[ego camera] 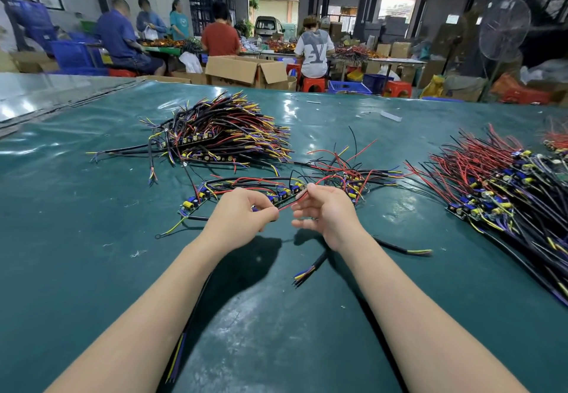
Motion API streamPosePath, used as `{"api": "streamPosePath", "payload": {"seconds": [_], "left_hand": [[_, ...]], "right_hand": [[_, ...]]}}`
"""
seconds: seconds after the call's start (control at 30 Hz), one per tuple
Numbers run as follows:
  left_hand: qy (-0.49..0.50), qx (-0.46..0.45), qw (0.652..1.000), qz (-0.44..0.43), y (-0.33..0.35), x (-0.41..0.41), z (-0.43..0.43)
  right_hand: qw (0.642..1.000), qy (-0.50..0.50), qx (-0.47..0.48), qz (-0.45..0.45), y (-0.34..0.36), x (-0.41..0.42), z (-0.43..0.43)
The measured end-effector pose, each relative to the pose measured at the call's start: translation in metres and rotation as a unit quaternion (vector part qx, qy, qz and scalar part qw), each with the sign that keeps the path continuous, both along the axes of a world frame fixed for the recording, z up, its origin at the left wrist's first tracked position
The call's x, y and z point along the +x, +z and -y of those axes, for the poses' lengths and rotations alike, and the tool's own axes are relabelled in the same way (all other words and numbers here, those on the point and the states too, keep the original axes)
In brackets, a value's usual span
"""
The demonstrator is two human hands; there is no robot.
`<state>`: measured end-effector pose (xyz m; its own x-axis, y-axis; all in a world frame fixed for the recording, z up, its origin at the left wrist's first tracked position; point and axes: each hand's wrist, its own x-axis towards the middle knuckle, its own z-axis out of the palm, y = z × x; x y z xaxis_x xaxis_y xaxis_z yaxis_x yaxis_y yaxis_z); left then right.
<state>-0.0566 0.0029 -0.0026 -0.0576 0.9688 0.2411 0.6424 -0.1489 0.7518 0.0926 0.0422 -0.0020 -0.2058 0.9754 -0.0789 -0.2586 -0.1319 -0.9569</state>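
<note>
The left hand (242,211) is pinching a red wire (292,202) between thumb and forefinger. The right hand (325,211) is pinching the same wire higher up, its other 3 fingers hanging loosely spread. The wire is stretching between the 2 hands, just above a strip of circuit boards (196,203) lying on the green table (92,254). 2 heaps of wired boards are lying beyond, one behind (221,137), one right (498,183).

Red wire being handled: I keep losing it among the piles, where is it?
Head view, centre of the green table: the red wire stretches between the left hand and right hand, both pinching it, in front of the circuit boards.
</note>
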Motion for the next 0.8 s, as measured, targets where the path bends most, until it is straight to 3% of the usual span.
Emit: {"api": "streamPosePath", "payload": {"seconds": [0.3, 0.5, 0.57, 0.67, 0.73, 0.8], "left_hand": [[-0.002, -0.021, 0.998, 0.053, -0.005, 0.001, 0.0], [0.052, 0.011, 0.998, 0.039, -0.005, 0.0, -0.003], [0.086, 0.028, 0.996, -0.009, -0.005, 0.001, -0.002], [0.095, 0.037, 0.994, -0.05, -0.005, 0.0, -0.001], [0.043, 0.015, 0.999, 0.01, -0.003, -0.001, 0.0], [-0.042, -0.035, 0.989, 0.134, 0.001, 0.001, 0.003]], "right_hand": [[0.976, -0.192, 0.089, -0.047, -0.003, 0.005, -0.007], [0.98, -0.144, 0.071, -0.116, 0.004, 0.008, -0.009], [0.978, -0.154, 0.114, -0.086, 0.004, 0.006, -0.007], [0.935, -0.246, 0.242, 0.077, -0.001, 0.006, -0.005], [0.914, -0.283, 0.27, 0.11, -0.003, 0.009, -0.007], [0.921, -0.296, 0.241, 0.074, -0.004, 0.013, -0.01]]}}
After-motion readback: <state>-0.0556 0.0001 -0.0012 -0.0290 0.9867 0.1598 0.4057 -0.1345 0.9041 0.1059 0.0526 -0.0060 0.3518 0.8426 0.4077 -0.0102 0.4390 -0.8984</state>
